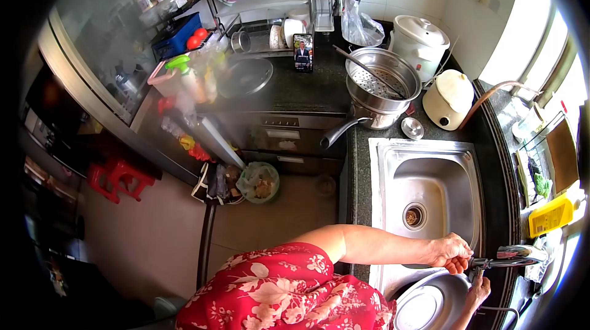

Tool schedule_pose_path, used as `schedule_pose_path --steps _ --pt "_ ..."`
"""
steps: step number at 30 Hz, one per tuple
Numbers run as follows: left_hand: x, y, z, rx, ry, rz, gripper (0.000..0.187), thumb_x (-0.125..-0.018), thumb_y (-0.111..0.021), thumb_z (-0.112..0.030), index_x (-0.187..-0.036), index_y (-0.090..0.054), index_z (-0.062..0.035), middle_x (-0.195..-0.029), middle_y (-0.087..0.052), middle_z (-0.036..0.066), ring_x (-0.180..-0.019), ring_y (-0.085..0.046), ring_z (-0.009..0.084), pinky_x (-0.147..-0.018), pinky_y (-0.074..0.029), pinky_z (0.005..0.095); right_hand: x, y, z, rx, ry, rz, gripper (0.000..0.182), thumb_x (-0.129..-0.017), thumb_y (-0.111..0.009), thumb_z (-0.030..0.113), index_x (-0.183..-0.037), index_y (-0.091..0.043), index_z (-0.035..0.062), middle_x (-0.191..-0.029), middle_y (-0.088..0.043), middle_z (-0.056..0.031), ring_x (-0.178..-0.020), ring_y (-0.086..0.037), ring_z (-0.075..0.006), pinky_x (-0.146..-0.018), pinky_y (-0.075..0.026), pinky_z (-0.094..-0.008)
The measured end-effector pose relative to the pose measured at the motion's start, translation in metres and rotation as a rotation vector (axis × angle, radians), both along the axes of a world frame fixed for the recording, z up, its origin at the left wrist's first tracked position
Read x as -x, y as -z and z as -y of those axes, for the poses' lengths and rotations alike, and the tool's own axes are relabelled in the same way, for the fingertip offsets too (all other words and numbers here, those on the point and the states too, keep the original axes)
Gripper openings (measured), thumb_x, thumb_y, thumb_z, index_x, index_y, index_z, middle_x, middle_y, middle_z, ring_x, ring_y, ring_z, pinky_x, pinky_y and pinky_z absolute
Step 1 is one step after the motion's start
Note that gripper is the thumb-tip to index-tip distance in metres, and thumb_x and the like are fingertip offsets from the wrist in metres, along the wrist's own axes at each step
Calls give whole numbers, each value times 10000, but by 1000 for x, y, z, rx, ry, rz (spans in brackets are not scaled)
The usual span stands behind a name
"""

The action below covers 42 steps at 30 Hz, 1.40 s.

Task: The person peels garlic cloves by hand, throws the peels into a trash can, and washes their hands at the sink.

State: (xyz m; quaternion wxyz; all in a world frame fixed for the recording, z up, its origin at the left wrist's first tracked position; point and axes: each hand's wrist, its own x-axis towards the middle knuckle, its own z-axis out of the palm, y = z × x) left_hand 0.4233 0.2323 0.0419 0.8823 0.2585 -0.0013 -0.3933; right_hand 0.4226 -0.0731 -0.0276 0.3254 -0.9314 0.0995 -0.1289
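My left hand (452, 253) reaches across the sink with its fingers curled beside the tip of the chrome faucet (507, 262). What it holds, if anything, I cannot make out. Lower down, my right hand (477, 294) has its fingers bent up just under the spout; their grip is partly hidden. Below both hands a round metal basin (452, 287) sits in the near sink bowl, with a pale oval thing (420, 308) in it. The larger steel sink bowl (424, 173) lies to the left of my hands, with bits of food in its drain (413, 215).
A steel steamer pot (381, 87) stands beyond the sink, its handle (338, 133) jutting past the counter edge. Near it are a cream electric pot (450, 99) and a white cooker (420, 44). A yellow bottle (553, 216) lies by the window. A phone (303, 53) stands upright against the rack.
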Motion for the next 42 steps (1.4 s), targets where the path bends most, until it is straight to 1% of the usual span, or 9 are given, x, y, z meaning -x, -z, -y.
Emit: schedule_pose_path --steps 3,7,10,17,21,24,26,29,42 --pt "-1 -5 -1 -1 -11 0 146 -866 -472 -123 -818 -497 12 -631 -576 138 -480 -593 204 -361 -479 287 -3 14 -2 55 78 163 251 -781 -556 201 -772 -553 -49 -555 -440 -29 -489 -353 -113 -434 -283 -280" --pt "-8 0 4 -34 -18 19 147 -865 -478 -148 -848 -499 -4 -631 -568 138 -478 -590 221 -355 -483 327 14 -23 -45 -49 146 94 260 -767 -531 189 -853 -563 -53 -629 -514 -103 -554 -438 -202 -524 -364 -331" --pt "-14 -3 5 -93 -32 46 137 -858 -495 -146 -835 -509 -12 -654 -570 108 -534 -601 202 -400 -490 308 5 5 -14 198 66 305 261 -758 -498 174 -879 -563 -48 -688 -556 -163 -614 -498 -271 -591 -393 -374" --pt "-18 -6 7 -97 -38 79 141 -856 -505 -163 -832 -522 -25 -661 -577 100 -541 -597 195 -409 -485 315 2 17 -3 144 145 143 245 -742 -434 136 -844 -585 -29 -708 -573 -195 -640 -528 -335 -601 -404 -404" --pt "-16 -2 11 -123 -40 53 152 -859 -498 -162 -821 -528 -19 -654 -577 100 -535 -597 196 -407 -485 316 -2 25 11 203 131 127 212 -754 -475 147 -762 -581 -36 -679 -566 -191 -608 -519 -319 -576 -394 -414" --pt "-15 0 11 -125 -32 30 158 -859 -493 -159 -813 -531 -13 -648 -576 100 -522 -596 195 -399 -481 311 2 10 -9 363 30 170 257 -786 -520 184 -671 -556 -43 -563 -515 -132 -504 -457 -240 -498 -355 -385" --pt "-14 0 12 -109 -21 28 161 -859 -492 -157 -809 -533 -10 -645 -575 101 -516 -594 194 -395 -480 309 3 -13 -32 13 96 30 327 -807 -546 221 -617 -530 -44 -480 -415 -59 -454 -355 -155 -442 -291 -342" --pt "-14 -2 11 -103 -15 17 167 -859 -491 -156 -794 -537 -9 -641 -574 102 -505 -593 195 -393 -481 306 -1 1 -19 -48 140 -20 358 -822 -535 238 -599 -513 -41 -467 -343 -19 -459 -296 -124 -427 -246 -318" --pt "-14 5 13 -91 6 -4 164 -860 -482 -136 -815 -541 11 -636 -577 115 -504 -597 203 -394 -488 313 2 18 -10 -57 189 130 359 -837 -511 232 -648 -509 -73 -503 -356 -67 -505 -288 -162 -459 -250 -350"
